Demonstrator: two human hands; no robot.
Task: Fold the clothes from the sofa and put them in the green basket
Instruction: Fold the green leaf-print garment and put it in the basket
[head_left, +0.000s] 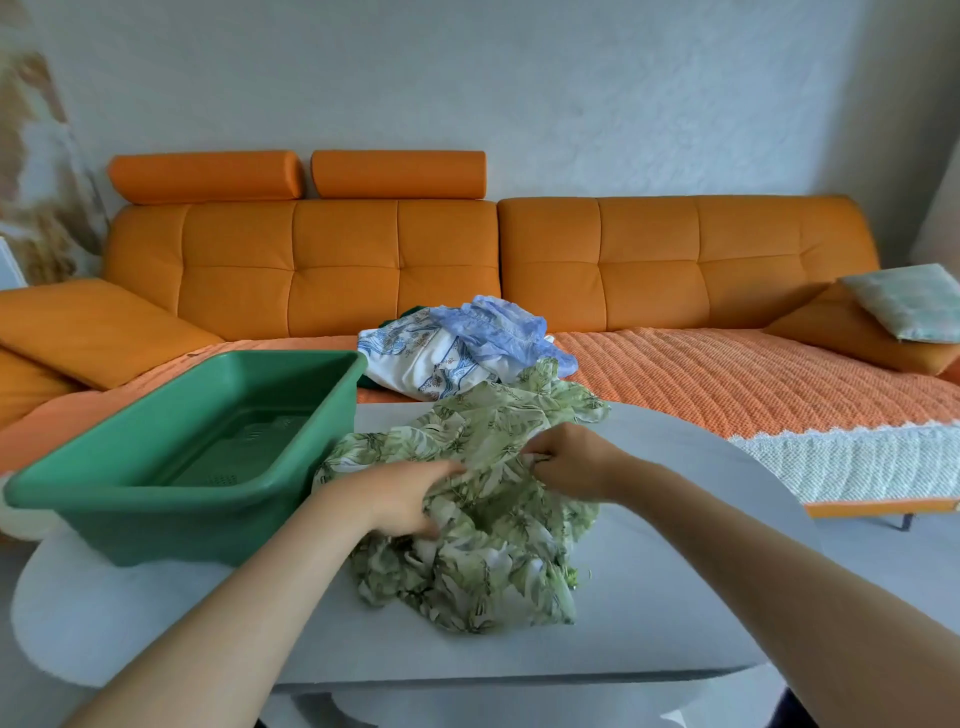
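An orange sofa (649, 270) with a knitted orange throw (727, 379) stands against a white wall, in front of it a pale grey counter (675, 597). On the counter a green basket (156, 488) sits at the left, touching a crumpled, thin, green leaf-print garment (493, 561); a pile of blue-and-white clothes (457, 353) lies on the sofa seat. The left hand (400, 499) grips a bunch of the garment, and the right hand (566, 462) pinches its cloth.

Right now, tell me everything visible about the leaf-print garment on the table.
The leaf-print garment is thin, light fabric, white with green leaves. It lies crumpled and unfolded on the grey table, beside the green basket. The left hand holds a bunch of it; the right hand pinches an edge.
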